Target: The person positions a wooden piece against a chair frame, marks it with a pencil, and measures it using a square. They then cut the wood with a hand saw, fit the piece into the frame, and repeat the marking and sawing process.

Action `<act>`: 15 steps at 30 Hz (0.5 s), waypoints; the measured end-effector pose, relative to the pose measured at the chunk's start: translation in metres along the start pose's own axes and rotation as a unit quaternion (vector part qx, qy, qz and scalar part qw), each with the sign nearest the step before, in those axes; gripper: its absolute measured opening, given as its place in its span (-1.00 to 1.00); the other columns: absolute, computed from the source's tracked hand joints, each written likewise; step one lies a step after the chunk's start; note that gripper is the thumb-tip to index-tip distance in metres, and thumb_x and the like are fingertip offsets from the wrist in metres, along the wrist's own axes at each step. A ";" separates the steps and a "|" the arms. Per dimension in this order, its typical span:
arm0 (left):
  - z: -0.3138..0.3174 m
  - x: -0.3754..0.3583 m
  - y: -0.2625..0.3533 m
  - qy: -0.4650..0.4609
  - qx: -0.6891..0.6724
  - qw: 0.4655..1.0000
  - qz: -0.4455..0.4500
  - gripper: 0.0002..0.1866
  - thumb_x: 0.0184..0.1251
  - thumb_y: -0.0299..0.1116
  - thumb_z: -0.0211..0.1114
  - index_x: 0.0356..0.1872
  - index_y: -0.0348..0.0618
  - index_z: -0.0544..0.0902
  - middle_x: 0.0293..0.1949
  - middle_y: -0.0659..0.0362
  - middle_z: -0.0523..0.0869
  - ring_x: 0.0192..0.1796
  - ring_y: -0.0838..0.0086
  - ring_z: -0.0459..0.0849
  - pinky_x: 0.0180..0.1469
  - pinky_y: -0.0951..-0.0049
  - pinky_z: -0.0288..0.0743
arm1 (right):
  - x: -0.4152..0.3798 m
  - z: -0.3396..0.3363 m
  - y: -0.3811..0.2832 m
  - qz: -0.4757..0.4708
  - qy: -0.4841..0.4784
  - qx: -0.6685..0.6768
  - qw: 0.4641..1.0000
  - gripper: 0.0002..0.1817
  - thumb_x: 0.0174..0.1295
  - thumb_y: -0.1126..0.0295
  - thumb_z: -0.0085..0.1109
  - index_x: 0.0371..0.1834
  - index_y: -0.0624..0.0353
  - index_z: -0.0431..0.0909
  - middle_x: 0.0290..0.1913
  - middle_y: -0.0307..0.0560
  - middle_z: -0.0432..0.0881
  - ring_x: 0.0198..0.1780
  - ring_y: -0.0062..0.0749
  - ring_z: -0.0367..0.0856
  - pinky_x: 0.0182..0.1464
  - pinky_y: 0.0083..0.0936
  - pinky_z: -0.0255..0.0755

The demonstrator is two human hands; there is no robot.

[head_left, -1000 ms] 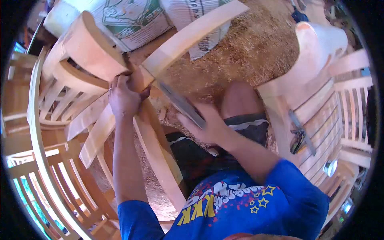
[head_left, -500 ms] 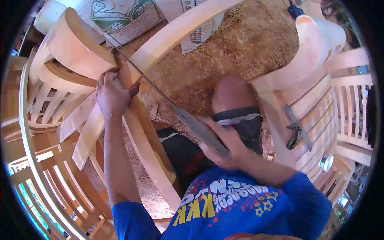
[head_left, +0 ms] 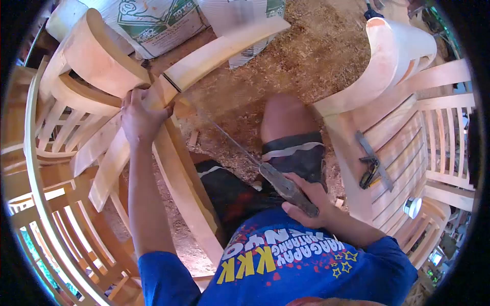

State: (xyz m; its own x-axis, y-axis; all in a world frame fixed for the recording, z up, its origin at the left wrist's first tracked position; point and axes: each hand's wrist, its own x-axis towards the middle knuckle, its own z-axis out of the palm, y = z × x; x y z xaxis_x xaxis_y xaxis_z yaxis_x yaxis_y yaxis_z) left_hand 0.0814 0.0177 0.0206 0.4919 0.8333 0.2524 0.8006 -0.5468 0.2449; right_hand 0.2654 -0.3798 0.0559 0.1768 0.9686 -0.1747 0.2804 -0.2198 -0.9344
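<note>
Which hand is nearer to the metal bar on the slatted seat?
Right. The right hand, holding the saw, is left of the metal bar, not touching it. The left hand is much farther left, gripping the curved wooden piece.

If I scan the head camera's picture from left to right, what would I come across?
Long pale wooden strip, blue left sleeve, saw-like tool's handle, flat grey bar, round white-topped object.

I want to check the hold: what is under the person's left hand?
The curved wooden piece runs beneath the left hand, its dark line visible beyond the hand. Whatever the palm covers cannot be seen.
</note>
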 end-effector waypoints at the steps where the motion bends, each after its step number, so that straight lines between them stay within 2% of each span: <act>1: 0.002 0.001 -0.004 -0.002 0.002 1.000 0.000 -0.23 -0.15 -0.01 0.80 0.13 -0.10 0.69 0.19 0.08 0.75 0.24 0.07 0.70 0.31 0.05 0.58 | 0.002 0.000 -0.005 0.007 -0.005 -0.001 1.000 -0.27 0.43 0.29 0.33 0.62 0.22 0.30 -0.06 0.16 0.81 0.01 -0.07 0.87 0.04 -0.28 0.67; 2: 0.005 0.000 -0.007 -0.001 0.001 1.000 0.001 -0.22 -0.16 -0.01 0.80 0.13 -0.10 0.69 0.18 0.08 0.75 0.24 0.07 0.70 0.31 0.05 0.58 | 0.020 0.008 -0.004 0.003 0.021 0.070 0.997 -0.30 0.43 0.29 0.33 0.60 0.22 0.34 -0.04 0.19 0.80 -0.03 -0.07 0.87 0.06 -0.22 0.67; 4: 0.005 0.004 -0.007 0.002 -0.003 1.000 0.005 -0.23 -0.15 -0.02 0.80 0.13 -0.12 0.69 0.17 0.07 0.75 0.24 0.06 0.70 0.32 0.04 0.57 | 0.086 0.034 0.007 -0.051 0.054 0.097 0.993 -0.33 0.43 0.26 0.33 0.54 0.27 0.40 -0.04 0.24 0.79 -0.03 -0.02 0.84 0.11 -0.18 0.65; 6: 0.003 0.003 -0.002 0.002 -0.009 1.000 0.005 -0.24 -0.14 -0.05 0.80 0.11 -0.14 0.68 0.16 0.06 0.76 0.24 0.04 0.70 0.32 0.04 0.57 | 0.158 0.042 -0.005 -0.051 0.041 0.051 0.997 -0.33 0.42 0.23 0.33 0.51 0.36 0.42 -0.04 0.30 0.78 0.01 0.04 0.82 0.13 -0.17 0.63; 8: 0.006 0.002 -0.011 0.014 -0.016 0.999 0.029 -0.32 -0.10 -0.13 0.81 0.05 -0.17 0.69 0.16 0.00 0.77 0.19 0.01 0.74 0.25 0.05 0.62 | 0.196 0.061 -0.007 -0.114 0.124 0.099 0.981 -0.35 0.41 0.22 0.33 0.46 0.37 0.45 -0.08 0.35 0.76 0.03 0.11 0.80 0.11 -0.14 0.61; 11: 0.004 0.003 -0.004 0.019 -0.012 0.999 0.043 -0.34 -0.08 -0.14 0.82 0.02 -0.20 0.69 0.13 -0.05 0.78 0.14 -0.04 0.76 0.19 0.05 0.64 | 0.158 0.050 -0.004 -0.127 0.105 0.093 0.982 -0.41 0.44 0.31 0.34 0.46 0.34 0.47 -0.12 0.14 0.77 -0.11 -0.30 0.74 0.04 -0.29 0.60; 12: 0.003 0.002 -0.003 0.017 -0.006 0.999 0.041 -0.33 -0.08 -0.12 0.83 0.01 -0.21 0.69 0.12 -0.06 0.78 0.12 -0.06 0.76 0.18 0.04 0.64 | 0.134 0.041 -0.003 -0.102 0.084 0.127 0.983 -0.38 0.42 0.32 0.34 0.49 0.32 0.44 -0.06 0.17 0.79 -0.08 -0.20 0.79 0.07 -0.28 0.61; 14: 0.001 0.001 0.003 0.006 0.006 1.000 0.017 -0.29 -0.14 -0.13 0.82 0.05 -0.19 0.68 0.15 0.00 0.76 0.20 -0.03 0.71 0.26 0.04 0.59 | 0.084 0.025 0.006 -0.056 0.043 0.100 0.992 -0.31 0.39 0.32 0.32 0.56 0.24 0.36 -0.12 0.24 0.80 -0.11 0.05 0.86 0.00 -0.21 0.67; 15: 0.002 0.001 0.006 0.001 0.012 1.000 0.004 -0.27 -0.17 -0.14 0.82 0.07 -0.18 0.68 0.17 0.04 0.76 0.24 -0.02 0.69 0.30 0.04 0.57 | 0.060 0.021 0.014 -0.062 0.044 0.083 0.994 -0.31 0.40 0.33 0.32 0.57 0.22 0.35 -0.14 0.21 0.79 -0.12 0.01 0.86 -0.02 -0.23 0.67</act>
State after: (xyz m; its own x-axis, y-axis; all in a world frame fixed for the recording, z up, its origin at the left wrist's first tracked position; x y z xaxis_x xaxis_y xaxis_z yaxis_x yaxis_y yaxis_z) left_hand 0.0873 0.0154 0.0206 0.4971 0.8290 0.2562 0.8049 -0.5508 0.2208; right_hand 0.2603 -0.3222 0.0263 0.2351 0.9714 -0.0349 0.1461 -0.0708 -0.9867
